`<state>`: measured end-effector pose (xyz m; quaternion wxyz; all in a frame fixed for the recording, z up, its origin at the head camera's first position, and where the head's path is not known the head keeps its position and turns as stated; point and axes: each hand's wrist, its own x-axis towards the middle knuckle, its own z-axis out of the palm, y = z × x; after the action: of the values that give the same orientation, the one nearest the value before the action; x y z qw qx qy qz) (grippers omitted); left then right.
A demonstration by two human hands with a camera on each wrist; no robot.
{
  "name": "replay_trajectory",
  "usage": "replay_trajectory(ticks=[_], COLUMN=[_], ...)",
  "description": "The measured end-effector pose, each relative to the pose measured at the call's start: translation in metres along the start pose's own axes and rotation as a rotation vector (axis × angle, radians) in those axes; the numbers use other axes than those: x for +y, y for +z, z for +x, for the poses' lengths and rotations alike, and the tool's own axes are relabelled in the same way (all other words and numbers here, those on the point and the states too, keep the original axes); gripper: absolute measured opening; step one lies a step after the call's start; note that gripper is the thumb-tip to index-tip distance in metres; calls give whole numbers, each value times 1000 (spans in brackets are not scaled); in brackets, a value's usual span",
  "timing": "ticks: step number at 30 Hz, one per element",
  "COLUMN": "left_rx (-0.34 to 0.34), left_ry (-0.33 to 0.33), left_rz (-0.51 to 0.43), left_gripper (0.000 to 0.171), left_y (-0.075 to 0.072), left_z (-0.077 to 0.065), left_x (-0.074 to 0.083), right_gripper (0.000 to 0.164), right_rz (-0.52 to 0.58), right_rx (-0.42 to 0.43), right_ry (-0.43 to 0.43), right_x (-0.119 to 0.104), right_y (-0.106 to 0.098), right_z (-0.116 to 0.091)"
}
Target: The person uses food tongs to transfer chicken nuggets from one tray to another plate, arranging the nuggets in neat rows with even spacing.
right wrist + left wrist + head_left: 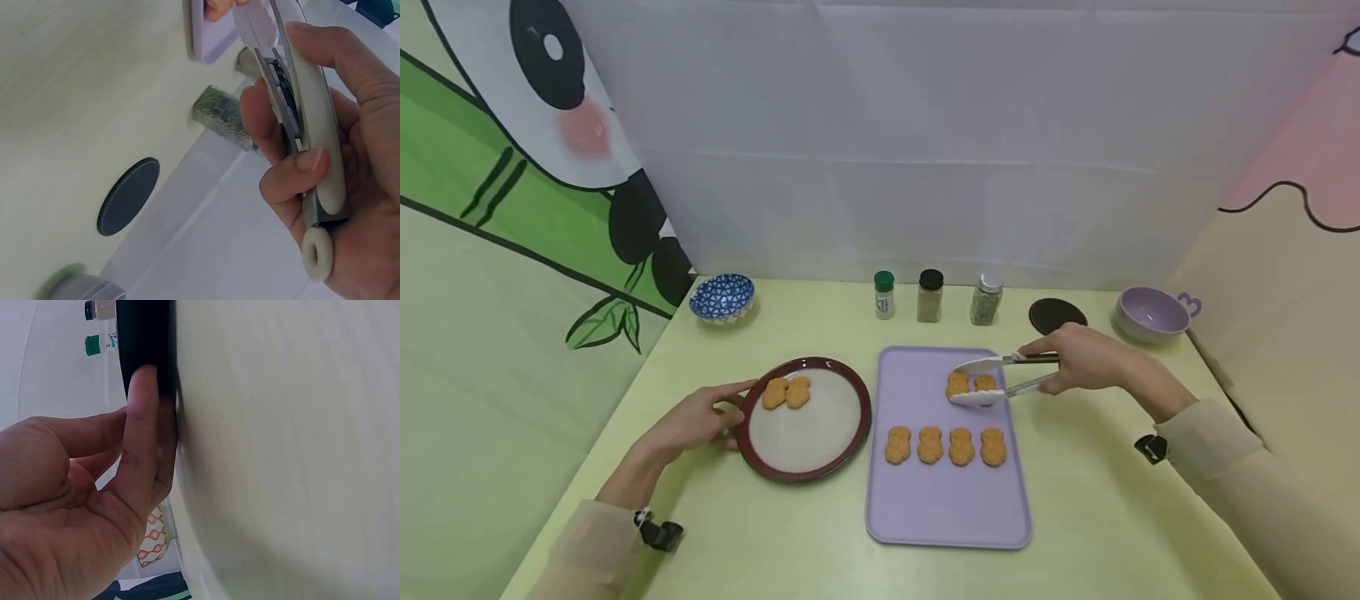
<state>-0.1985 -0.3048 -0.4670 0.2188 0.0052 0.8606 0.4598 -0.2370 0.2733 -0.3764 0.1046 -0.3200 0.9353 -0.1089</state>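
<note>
My left hand holds the left rim of a round plate with a brown border; in the left wrist view its fingers lie against the plate's dark side. Two golden-brown, bear-shaped nuggets sit side by side near the plate's upper left. My right hand grips metal tongs with pale handles, over a purple tray. The tongs' arms are spread, with two nuggets of the tray's back row between them. Several more nuggets form a front row.
Behind the tray stand a green-capped shaker, a black-capped jar and a silver-capped jar. A black coaster and a purple cup are at the back right. A blue patterned bowl sits back left.
</note>
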Motion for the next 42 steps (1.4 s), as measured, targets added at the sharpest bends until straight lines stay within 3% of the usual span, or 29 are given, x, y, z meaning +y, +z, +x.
replay_trajectory(ticks=[5, 11, 21, 28, 42], left_rx=[0, 1, 5, 17, 26], left_ry=[0, 4, 24, 31, 7], left_rz=[12, 17, 19, 24, 18], left_gripper=[56, 55, 55, 54, 54], left_y=[-1, -1, 3, 2, 3], left_z=[0, 1, 2, -3, -3], left_x=[-2, 0, 1, 3, 5], right_gripper=[53, 55, 56, 56, 61], right_rz=[-1, 18, 10, -1, -7], right_rx=[44, 62, 29, 29, 24], right_ry=[-36, -90, -163, -184, -142], right_x=[-20, -61, -118, -131, -131], right_y=[-10, -15, 18, 31, 36], right_z=[9, 44, 112, 131, 133])
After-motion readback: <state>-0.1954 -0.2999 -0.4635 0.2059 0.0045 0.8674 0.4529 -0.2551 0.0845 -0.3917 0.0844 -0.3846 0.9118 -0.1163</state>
